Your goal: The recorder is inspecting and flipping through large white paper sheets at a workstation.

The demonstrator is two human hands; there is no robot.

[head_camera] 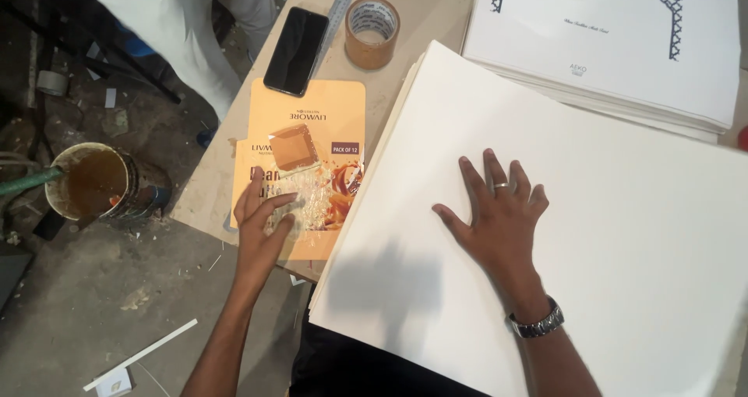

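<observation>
Your left hand [261, 229] rests open on the orange card [308, 144] (thin, slippery) at the tabletop's [421, 11] left edge; your right hand [499, 210] lies flat, holding nothing, on the limp white sheets [623, 233]; grip edges.

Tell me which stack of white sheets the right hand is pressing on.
The blank stack nearest the person: the right hand lies flat on it. The other stack, farther back, is printed and untouched.

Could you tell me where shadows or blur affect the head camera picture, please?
Head view: a soft grey shadow falls on the white sheet stack beside the right hand; the left hand on the orange card is slightly motion-blurred; lighting is otherwise even.
</observation>
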